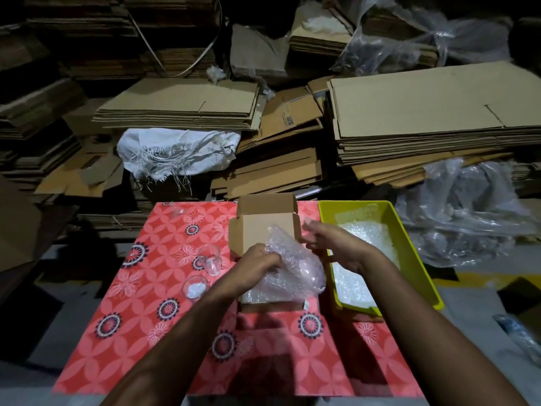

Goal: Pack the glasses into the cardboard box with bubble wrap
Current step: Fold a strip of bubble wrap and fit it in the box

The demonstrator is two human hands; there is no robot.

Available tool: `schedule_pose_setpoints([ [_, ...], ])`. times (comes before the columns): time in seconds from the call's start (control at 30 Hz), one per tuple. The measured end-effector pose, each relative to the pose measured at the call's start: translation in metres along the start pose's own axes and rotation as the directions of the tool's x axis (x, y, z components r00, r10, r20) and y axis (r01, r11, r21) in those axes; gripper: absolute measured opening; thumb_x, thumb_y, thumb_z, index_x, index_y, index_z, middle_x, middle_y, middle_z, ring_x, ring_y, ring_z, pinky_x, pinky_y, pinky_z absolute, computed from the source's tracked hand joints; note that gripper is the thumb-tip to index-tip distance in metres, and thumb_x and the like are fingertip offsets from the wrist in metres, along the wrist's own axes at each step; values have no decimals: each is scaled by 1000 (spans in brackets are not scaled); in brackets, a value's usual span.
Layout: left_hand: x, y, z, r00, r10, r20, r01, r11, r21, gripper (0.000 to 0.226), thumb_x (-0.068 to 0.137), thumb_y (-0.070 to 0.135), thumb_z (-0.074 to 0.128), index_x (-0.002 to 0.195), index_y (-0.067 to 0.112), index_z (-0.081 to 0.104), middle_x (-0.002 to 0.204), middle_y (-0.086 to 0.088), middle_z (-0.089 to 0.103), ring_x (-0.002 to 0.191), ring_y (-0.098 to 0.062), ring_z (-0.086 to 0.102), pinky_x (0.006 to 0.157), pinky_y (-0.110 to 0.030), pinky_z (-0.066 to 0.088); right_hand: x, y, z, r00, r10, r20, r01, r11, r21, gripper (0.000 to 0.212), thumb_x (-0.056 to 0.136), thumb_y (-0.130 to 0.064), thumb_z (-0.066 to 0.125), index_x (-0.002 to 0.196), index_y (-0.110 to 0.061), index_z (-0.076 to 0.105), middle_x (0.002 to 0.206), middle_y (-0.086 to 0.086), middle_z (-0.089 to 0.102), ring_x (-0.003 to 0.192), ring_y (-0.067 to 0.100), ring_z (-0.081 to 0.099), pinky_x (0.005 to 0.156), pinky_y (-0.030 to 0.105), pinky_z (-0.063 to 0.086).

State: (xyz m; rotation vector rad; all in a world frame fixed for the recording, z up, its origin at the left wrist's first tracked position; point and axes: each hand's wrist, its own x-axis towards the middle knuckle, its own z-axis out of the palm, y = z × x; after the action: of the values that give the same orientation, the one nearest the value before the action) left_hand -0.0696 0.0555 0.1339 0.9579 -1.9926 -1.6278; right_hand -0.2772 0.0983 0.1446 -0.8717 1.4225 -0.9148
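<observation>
An open cardboard box (257, 230) sits in the middle of the red patterned table, its lid flap standing up at the back. Over the box my left hand (257, 263) grips a bundle of bubble wrap (292, 268); what is inside the wrap is hidden. My right hand (330, 238) hovers just right of the bundle, blurred, with fingers pinching a thin edge of the wrap. Two clear glasses stand left of the box: an upright one (209, 259) and a nearer one (195, 288) with something white in it.
A yellow-green bin (415, 259) with bubble wrap sheets stands right of the box. Stacks of flattened cardboard, a white woven sack (175, 153) and plastic sheeting (468, 212) fill the area behind the table. The red tablecloth (140, 317) reaches toward me.
</observation>
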Motion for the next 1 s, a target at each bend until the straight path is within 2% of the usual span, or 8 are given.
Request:
schedule_pose_setpoints([
  [0.1,5,-11,-6,1000,-30,-7,30,999,31,20,66,20,56,46,20,57,54,9,55,54,-7,52,69,-37,47,-1,1,-3,989,-44,141,48,999,-21,36,97,-33,63,118,-4,67,110,7,74,100,18,70,88,30,53],
  [0.23,6,-15,-8,1000,-13,5,12,999,34,25,66,22,56,41,21,53,50,10,50,51,-7,46,68,-39,45,3,-13,-6,971,-234,52,239,963,-126,11,92,-2,67,85,-9,61,73,-9,63,63,-6,58,60,8,41],
  [0.43,1,-14,-7,999,27,-27,-29,998,-56,30,83,41,62,88,14,73,78,3,71,72,-12,61,68,-28,47,3,-40,-8,898,-440,28,424,844,-330,17,91,-12,72,94,3,65,71,3,60,63,10,53,56,21,44],
  [0.53,1,-7,-7,997,47,-65,-53,994,-91,18,84,36,77,90,19,73,77,3,73,71,-11,66,66,-26,50,1,-51,-2,846,-533,-18,486,785,-383,15,91,-17,74,94,-3,71,74,5,66,63,6,58,55,19,46],
  [0.67,5,-4,-10,986,36,-160,-73,969,-236,12,92,25,70,91,15,75,89,-12,73,82,-26,64,79,-39,51,4,-45,-14,907,-325,-267,377,910,173,50,80,-57,74,109,-16,73,101,6,63,91,21,60,78,37,48],
  [0.73,4,-1,-11,980,23,-197,-82,952,-294,25,88,35,72,95,11,74,98,-22,71,89,-31,63,87,-51,51,10,-23,-25,973,-142,-184,203,904,377,75,69,-79,71,111,-16,69,103,12,50,91,29,52,81,38,46],
  [0.83,5,1,-12,964,18,-265,-100,948,-302,28,89,38,72,96,12,72,98,-19,71,91,-34,65,93,-61,48,-4,11,-17,994,-99,53,89,981,171,73,83,-79,52,118,-15,60,101,9,56,88,22,55,78,33,52],
  [1.0,7,-2,-13,937,34,-348,-109,974,-200,13,96,34,63,100,27,74,105,-2,76,103,-34,68,98,-62,49,-17,5,-2,927,-370,61,375,917,-136,28,91,-30,69,105,-6,67,86,-2,75,74,6,66,66,27,45],
])
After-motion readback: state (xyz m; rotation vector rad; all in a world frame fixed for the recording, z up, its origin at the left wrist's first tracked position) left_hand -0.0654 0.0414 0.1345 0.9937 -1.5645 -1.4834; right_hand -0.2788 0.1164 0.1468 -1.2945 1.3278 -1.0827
